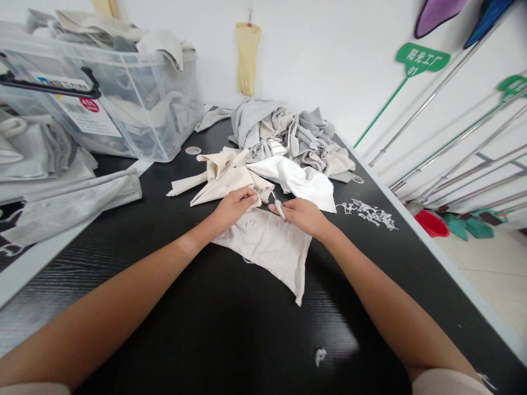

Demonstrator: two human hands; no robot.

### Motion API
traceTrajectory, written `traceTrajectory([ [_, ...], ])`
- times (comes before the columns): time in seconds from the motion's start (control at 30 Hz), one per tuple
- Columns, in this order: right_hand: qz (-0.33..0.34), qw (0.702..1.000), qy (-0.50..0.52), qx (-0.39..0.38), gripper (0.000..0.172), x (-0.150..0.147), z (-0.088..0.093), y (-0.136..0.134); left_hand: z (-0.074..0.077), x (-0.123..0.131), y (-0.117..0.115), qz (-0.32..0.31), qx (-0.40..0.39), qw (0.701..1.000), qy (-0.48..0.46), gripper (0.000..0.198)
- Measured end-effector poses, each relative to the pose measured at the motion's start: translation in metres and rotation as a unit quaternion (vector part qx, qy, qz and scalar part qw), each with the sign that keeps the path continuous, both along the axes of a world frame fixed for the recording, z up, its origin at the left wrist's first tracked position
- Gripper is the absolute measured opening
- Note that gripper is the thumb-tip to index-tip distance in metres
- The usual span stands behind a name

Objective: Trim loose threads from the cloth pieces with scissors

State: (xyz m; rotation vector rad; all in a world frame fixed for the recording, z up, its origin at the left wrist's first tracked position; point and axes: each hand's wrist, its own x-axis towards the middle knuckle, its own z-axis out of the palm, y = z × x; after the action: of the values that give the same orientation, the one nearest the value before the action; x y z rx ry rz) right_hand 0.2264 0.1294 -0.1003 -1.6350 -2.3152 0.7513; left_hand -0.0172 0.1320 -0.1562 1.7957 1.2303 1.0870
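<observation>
My left hand (237, 207) pinches the upper edge of a pale beige cloth (267, 241), which hangs down and spreads over the black table. In my right hand (303, 215) is a small tool (280, 208) with a light grey handle and a thin metal tip, looking like a seam ripper. Its tip points up and left, close to the cloth edge at my left fingers; whether it touches is not clear. Just behind my hands lie a cream cloth (226, 184) and a white cloth (300, 178).
A heap of grey cloths (284, 129) lies at the back. Left stand a clear plastic box (160, 120) full of cloths and a folded grey stack (37, 148). Thread scraps (373, 214) lie on the right, beside the table edge. Long-handled tools (432, 99) lean against the wall.
</observation>
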Motion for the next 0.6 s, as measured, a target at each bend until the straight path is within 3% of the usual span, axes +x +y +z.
traceTrajectory([
  [0.13,-0.048,0.999,0.012,0.022,0.061,0.003,-0.003,0.005,0.012,-0.003,0.001,0.014,-0.057,0.997,0.042,0.036],
  [0.2,-0.069,0.997,0.033,0.033,0.058,0.004,-0.004,0.008,0.023,-0.008,-0.001,0.032,-0.088,0.990,0.110,0.044],
  [0.37,-0.044,0.990,0.132,-0.011,0.058,0.004,-0.008,0.009,0.055,-0.029,-0.015,0.057,-0.159,0.925,0.341,0.063],
  [0.5,-0.013,0.973,0.195,-0.121,0.056,-0.001,-0.013,0.004,0.070,-0.037,-0.026,-0.008,-0.211,0.880,0.426,0.043],
  [0.6,-0.012,0.965,0.215,-0.149,0.056,-0.002,-0.015,0.001,0.078,-0.036,-0.034,-0.027,-0.263,0.857,0.442,0.032],
])
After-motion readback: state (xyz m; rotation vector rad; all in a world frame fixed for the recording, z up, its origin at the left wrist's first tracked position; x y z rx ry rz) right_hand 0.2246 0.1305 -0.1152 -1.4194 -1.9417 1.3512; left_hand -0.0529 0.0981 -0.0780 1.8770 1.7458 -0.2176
